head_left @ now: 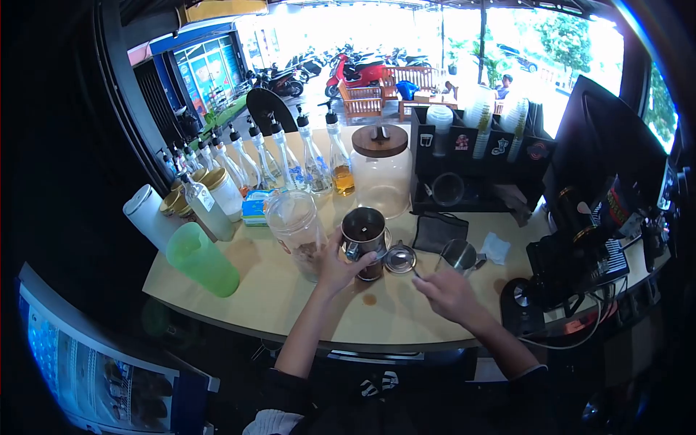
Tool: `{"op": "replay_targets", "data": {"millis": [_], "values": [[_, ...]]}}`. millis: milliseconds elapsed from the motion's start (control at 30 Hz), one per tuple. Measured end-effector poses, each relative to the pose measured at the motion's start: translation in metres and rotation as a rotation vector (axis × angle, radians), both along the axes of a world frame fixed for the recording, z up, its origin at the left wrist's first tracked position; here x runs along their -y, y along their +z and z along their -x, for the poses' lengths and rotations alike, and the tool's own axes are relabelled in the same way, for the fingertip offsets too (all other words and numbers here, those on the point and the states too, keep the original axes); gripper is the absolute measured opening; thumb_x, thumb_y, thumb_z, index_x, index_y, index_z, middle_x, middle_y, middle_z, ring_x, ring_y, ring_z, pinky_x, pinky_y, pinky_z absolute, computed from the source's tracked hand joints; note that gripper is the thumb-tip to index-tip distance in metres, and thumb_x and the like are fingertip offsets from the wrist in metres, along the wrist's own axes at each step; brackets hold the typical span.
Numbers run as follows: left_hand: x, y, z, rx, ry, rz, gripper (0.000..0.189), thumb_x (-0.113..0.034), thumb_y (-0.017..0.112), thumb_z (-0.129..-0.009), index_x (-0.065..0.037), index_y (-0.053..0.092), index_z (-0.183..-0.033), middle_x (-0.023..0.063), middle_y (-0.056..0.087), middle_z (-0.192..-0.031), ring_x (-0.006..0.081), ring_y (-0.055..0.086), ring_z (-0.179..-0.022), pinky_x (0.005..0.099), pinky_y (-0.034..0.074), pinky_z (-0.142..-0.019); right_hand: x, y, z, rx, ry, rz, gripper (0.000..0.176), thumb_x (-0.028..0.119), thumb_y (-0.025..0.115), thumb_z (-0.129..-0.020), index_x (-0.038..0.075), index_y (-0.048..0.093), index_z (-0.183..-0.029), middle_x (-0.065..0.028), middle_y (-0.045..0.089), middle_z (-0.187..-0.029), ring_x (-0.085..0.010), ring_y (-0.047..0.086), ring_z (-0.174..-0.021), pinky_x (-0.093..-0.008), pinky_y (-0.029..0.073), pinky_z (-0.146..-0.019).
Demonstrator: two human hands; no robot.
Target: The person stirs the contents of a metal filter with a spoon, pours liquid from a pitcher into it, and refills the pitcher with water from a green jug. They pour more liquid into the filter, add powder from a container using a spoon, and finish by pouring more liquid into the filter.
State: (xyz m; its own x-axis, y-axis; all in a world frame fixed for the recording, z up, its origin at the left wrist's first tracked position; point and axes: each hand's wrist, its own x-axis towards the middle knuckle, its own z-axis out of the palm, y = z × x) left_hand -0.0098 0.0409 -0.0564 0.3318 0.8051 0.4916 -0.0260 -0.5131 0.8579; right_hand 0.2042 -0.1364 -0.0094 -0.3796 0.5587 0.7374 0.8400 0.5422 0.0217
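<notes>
My left hand (pixel 341 267) is wrapped round the lower side of a metal cup (pixel 364 226), which stands over a darker base on the counter. The cup looks dark inside. To its right, my right hand (pixel 446 296) is closed on a thin dark handle, whose far end I cannot make out. A round metal lid (pixel 400 259) lies between the hands. Just beyond my right hand is a clear glass (pixel 459 255). A clear plastic jar (pixel 296 225) with brown contents stands left of the cup.
Pump bottles (pixel 286 156) line the counter's back edge. A green pitcher (pixel 203 259) stands at the left, a large wooden-lidded jar (pixel 382 174) behind the cup. A black cup organizer (pixel 478 156) and a monitor (pixel 605 138) are at the right. A person (pixel 504 87) sits outside.
</notes>
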Motion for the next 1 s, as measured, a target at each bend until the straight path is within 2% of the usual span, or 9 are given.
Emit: {"op": "replay_targets", "data": {"millis": [100, 533, 633, 700, 800, 867, 900, 967, 1000], "values": [[0.006, 0.006, -0.001, 0.041, -0.034, 0.027, 0.075, -0.025, 0.086, -0.066, -0.004, 0.051, -0.128, 0.0108, 0.061, -0.120, 0.0208, 0.058, -0.114, 0.0364, 0.045, -0.099, -0.007, -0.034, 0.000, 0.180, -0.023, 0.145, 0.037, 0.015, 0.065, -0.075, 0.010, 0.057, -0.111, -0.0025, 0.056, -0.089, -0.0182, 0.058, -0.076, -0.0322, 0.046, -0.065], [0.010, 0.010, -0.002, 0.096, -0.053, 0.042, 0.069, -0.018, 0.085, -0.068, -0.003, 0.051, -0.126, 0.0103, 0.061, -0.118, 0.0195, 0.058, -0.112, 0.0349, 0.044, -0.099, -0.001, -0.053, 0.009, 0.137, -0.009, 0.380, 0.030, 0.008, 0.058, -0.080, 0.007, 0.060, -0.109, -0.0058, 0.061, -0.095, -0.0203, 0.062, -0.088, -0.0345, 0.047, -0.075], [0.007, 0.008, -0.003, 0.101, -0.066, 0.050, 0.069, -0.018, 0.085, -0.068, -0.003, 0.050, -0.126, 0.0105, 0.061, -0.118, 0.0197, 0.057, -0.113, 0.0350, 0.043, -0.100, 0.008, -0.031, 0.002, 0.024, 0.030, 0.391, 0.027, 0.006, 0.058, -0.082, 0.006, 0.061, -0.110, -0.0063, 0.061, -0.098, -0.0231, 0.062, -0.090, -0.0360, 0.047, -0.077], [0.006, 0.007, -0.003, 0.112, -0.081, 0.056, 0.070, -0.018, 0.085, -0.068, -0.003, 0.050, -0.126, 0.0107, 0.061, -0.118, 0.0197, 0.057, -0.113, 0.0351, 0.043, -0.100, 0.014, -0.020, -0.015, -0.119, -0.083, 0.064, 0.022, 0.003, 0.056, -0.086, 0.005, 0.059, -0.107, -0.0086, 0.062, -0.096, -0.0261, 0.062, -0.090, -0.0371, 0.048, -0.078], [0.004, 0.001, -0.004, 0.130, -0.088, 0.073, 0.070, -0.018, 0.085, -0.067, -0.002, 0.050, -0.126, 0.0111, 0.061, -0.118, 0.0198, 0.057, -0.114, 0.0351, 0.043, -0.101, 0.015, -0.004, -0.049, -0.262, -0.262, -0.120, 0.020, 0.000, 0.055, -0.086, 0.003, 0.057, -0.106, -0.0122, 0.062, -0.093, -0.0299, 0.062, -0.090, -0.0371, 0.049, -0.079], [0.004, 0.001, -0.003, 0.141, -0.077, 0.075, 0.071, -0.018, 0.085, -0.067, -0.002, 0.050, -0.126, 0.0112, 0.061, -0.118, 0.0199, 0.057, -0.113, 0.0351, 0.043, -0.101, 0.010, -0.022, -0.078, -0.329, -0.551, -0.008, 0.014, 0.002, 0.052, -0.091, 0.002, 0.055, -0.105, -0.0118, 0.061, -0.088, -0.0243, 0.062, -0.086, -0.0332, 0.049, -0.078], [0.005, 0.003, -0.002, 0.091, -0.052, 0.052, 0.072, -0.018, 0.085, -0.067, -0.002, 0.050, -0.127, 0.0114, 0.061, -0.119, 0.0200, 0.057, -0.114, 0.0351, 0.043, -0.101, 0.008, -0.032, -0.085, -0.329, -0.547, -0.010, 0.014, 0.002, 0.052, -0.091, 0.002, 0.055, -0.105, -0.0118, 0.061, -0.088, -0.0243, 0.062, -0.086, -0.0332, 0.049, -0.078], [0.005, 0.005, -0.001, 0.041, -0.023, 0.028, 0.073, -0.018, 0.085, -0.067, -0.002, 0.049, -0.127, 0.0116, 0.060, -0.119, 0.0201, 0.057, -0.114, 0.0351, 0.042, -0.101, 0.009, -0.055, -0.092, -0.996, -0.263, 0.444, 0.008, 0.009, 0.051, -0.096, 0.002, 0.053, -0.097, -0.0065, 0.057, -0.083, -0.0152, 0.058, -0.080, -0.0293, 0.046, -0.075], [0.004, 0.004, -0.002, 0.046, -0.033, 0.028, 0.073, -0.019, 0.085, -0.067, -0.002, 0.049, -0.128, 0.0118, 0.060, -0.120, 0.0202, 0.056, -0.114, 0.0350, 0.042, -0.101, 0.008, -0.060, -0.094, -0.996, -0.261, 0.445, 0.008, 0.009, 0.051, -0.096, 0.002, 0.053, -0.097, -0.0065, 0.057, -0.083, -0.0152, 0.058, -0.080, -0.0293, 0.046, -0.075]]}}
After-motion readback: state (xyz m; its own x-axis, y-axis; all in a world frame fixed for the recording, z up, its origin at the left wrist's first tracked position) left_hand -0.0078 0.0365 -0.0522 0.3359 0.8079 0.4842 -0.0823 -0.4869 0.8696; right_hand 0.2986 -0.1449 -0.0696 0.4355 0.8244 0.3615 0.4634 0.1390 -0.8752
